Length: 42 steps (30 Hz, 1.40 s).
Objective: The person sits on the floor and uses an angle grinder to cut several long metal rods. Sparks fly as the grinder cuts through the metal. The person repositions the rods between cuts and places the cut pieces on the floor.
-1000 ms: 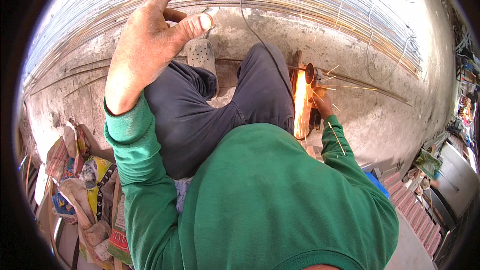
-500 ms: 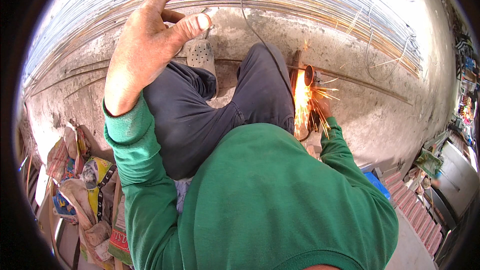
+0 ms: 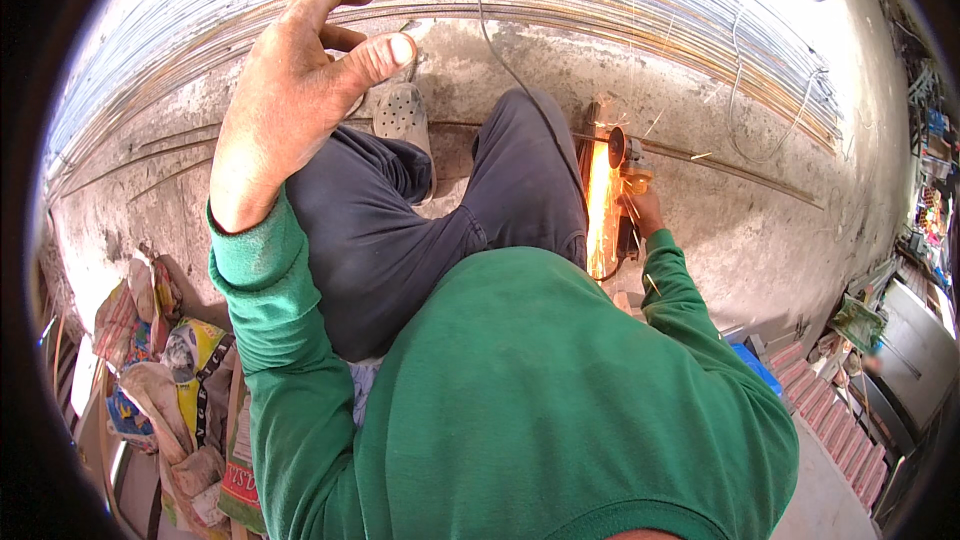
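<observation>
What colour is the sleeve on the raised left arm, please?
The sleeve is green, with a ribbed cuff below the open left hand; the head view shows it.

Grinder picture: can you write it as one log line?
right hand: grips angle grinder | sparks at thin steel rod on concrete floor | left hand: raised, open, empty

I count one grinder (image 3: 625, 165) in my right grip, one sandal (image 3: 402, 115), and one long rod (image 3: 730, 165) on the floor.
</observation>
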### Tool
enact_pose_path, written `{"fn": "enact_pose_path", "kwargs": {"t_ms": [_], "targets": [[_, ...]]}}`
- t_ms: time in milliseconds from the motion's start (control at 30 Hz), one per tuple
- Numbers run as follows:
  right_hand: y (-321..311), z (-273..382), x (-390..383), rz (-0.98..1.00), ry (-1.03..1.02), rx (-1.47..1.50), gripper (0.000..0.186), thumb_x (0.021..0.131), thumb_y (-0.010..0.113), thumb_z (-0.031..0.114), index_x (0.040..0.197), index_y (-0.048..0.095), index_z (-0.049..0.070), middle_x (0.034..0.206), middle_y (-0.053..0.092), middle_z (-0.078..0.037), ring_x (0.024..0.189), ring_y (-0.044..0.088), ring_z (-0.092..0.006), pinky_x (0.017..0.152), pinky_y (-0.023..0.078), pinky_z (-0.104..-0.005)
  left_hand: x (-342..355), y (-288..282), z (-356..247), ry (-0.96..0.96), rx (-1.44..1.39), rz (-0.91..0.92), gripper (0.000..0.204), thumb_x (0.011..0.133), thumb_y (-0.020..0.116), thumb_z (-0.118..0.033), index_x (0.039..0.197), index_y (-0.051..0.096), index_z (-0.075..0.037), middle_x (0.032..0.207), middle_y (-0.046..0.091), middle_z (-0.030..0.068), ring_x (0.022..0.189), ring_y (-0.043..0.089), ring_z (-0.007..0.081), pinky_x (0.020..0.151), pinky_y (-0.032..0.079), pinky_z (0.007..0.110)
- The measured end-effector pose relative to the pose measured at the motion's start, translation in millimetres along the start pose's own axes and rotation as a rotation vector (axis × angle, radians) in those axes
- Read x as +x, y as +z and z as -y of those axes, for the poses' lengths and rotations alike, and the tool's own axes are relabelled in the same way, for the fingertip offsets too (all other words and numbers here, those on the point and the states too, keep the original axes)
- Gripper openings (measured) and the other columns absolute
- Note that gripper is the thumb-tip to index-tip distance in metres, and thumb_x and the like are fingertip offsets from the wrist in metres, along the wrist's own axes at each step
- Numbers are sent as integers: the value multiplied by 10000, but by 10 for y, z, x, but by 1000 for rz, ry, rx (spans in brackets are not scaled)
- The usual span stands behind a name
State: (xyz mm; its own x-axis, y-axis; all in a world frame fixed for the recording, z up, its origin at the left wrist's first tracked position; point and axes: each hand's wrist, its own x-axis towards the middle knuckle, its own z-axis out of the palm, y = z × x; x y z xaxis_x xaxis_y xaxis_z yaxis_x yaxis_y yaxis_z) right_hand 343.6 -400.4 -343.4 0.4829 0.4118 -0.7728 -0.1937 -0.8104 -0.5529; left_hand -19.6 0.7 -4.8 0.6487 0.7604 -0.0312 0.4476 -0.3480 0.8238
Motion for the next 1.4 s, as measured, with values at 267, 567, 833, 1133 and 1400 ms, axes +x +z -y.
{"fn": "enact_pose_path", "kwargs": {"t_ms": [267, 567, 833, 1133, 1400], "targets": [[25, 86, -4, -51, -75, -134, 230, 762, 728, 153, 881, 642, -24, 813, 679, -91, 654, 631, -181, 588, 495, -320, 8, -10, 8, 5, -12, 6, 776, 775, 730, -490, 1399, 475, -105, 1290, 541, 131, 975, 609, 177, 833, 506, 313], [44, -11, -4, -87, -92, -37, 223, 764, 735, 154, 880, 638, -10, 777, 649, -58, 637, 600, -144, 569, 479, -300, -1, -3, 24, 28, 5, -14, 784, 764, 735, -484, 1401, 474, -108, 1293, 538, 133, 974, 606, 173, 829, 507, 310], [-19, -74, 49, -63, -50, -55, 167, 760, 737, 144, 813, 668, 2, 729, 641, -58, 604, 600, -156, 544, 479, -310, 1, -5, 6, 11, 0, -6, 770, 770, 736, -466, 1398, 476, -104, 1297, 534, 133, 975, 603, 170, 840, 505, 311], [-24, -158, 71, -40, -10, 19, 230, 765, 724, 209, 833, 669, -4, 780, 670, -64, 682, 618, -152, 602, 480, -310, 5, 2, -15, -8, -48, -2, 773, 768, 744, -458, 1395, 478, -94, 1302, 531, 123, 980, 601, 175, 845, 502, 315], [65, 30, -8, -156, 15, -56, 235, 740, 737, 175, 747, 647, -41, 687, 617, -55, 619, 585, -148, 529, 441, -285, -2, 0, 9, 4, -20, -7, 771, 772, 739, -468, 1394, 480, -94, 1290, 536, 119, 982, 600, 175, 851, 502, 320]]}}
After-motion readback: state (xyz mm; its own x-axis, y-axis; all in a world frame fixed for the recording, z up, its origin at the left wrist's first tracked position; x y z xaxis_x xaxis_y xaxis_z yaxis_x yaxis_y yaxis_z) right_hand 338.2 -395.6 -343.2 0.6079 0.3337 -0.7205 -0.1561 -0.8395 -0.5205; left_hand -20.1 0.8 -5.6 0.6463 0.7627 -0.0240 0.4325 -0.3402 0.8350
